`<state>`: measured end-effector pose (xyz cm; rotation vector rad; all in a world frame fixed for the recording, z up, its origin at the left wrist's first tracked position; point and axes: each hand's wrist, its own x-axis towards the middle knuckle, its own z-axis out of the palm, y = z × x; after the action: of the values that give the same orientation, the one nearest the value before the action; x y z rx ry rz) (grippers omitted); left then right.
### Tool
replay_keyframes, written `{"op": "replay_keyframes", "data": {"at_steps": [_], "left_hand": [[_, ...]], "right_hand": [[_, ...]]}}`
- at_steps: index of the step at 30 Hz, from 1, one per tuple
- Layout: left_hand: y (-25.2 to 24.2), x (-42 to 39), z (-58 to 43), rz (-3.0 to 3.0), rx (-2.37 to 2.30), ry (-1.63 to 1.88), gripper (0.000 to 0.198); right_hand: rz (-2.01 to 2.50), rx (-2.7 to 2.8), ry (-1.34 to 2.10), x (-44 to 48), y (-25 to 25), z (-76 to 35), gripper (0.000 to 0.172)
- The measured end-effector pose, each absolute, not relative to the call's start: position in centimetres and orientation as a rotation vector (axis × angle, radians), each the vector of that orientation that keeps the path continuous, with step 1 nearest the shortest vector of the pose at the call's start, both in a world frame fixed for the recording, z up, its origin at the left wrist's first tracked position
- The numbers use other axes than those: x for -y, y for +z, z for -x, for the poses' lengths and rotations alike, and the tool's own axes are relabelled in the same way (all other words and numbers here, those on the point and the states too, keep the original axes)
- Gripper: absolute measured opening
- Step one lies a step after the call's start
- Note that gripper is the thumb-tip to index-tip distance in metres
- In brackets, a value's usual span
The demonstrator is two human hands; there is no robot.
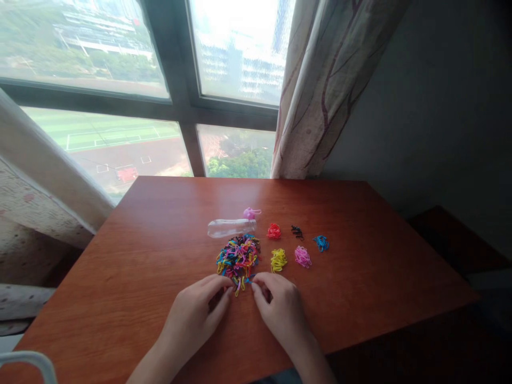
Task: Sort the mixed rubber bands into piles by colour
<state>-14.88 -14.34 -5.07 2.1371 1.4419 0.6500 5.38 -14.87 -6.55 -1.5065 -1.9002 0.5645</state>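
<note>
A mixed pile of small coloured rubber bands (239,256) lies mid-table, with several loose bands at its near edge. My left hand (202,304) is at the pile's near left side, thumb and index fingertip pinched close together; whatever is between them is too small to make out. Opposite it, my right hand (282,301) has thumb and index finger closed at a blue rubber band (248,280). Separate small heaps lie to the right: red bands (274,231), black bands (297,232), blue bands (321,243), yellow bands (278,260) and pink bands (303,256).
Behind the pile a clear plastic bottle (228,228) lies on its side, a pink cap (249,213) by its neck. The brown wooden table (140,256) reaches to the window (184,112). Curtains (308,96) hang on both sides. A white curved bar (34,358) shows at lower left.
</note>
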Motion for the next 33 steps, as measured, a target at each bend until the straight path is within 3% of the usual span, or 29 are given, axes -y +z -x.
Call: {"op": "replay_keyframes", "data": {"at_steps": [13,25,33], "left_hand": [[-5.0,14.4,14.7,-2.163,-1.449,0.642,0.018],[-5.0,14.5,14.8,-2.181,-1.464,0.619,0.019],[-4.9,14.5,14.7,-2.182,-1.474,0.622,0.019]], "right_hand": [[1.498,1.827,0.668,15.5,-6.0,-6.4,0.013],[1.893,1.461,0.121,10.9,-6.8,-19.4,0.034],[2.012,1.463,0.127,9.0,-7.4,-21.8,0.035]]}}
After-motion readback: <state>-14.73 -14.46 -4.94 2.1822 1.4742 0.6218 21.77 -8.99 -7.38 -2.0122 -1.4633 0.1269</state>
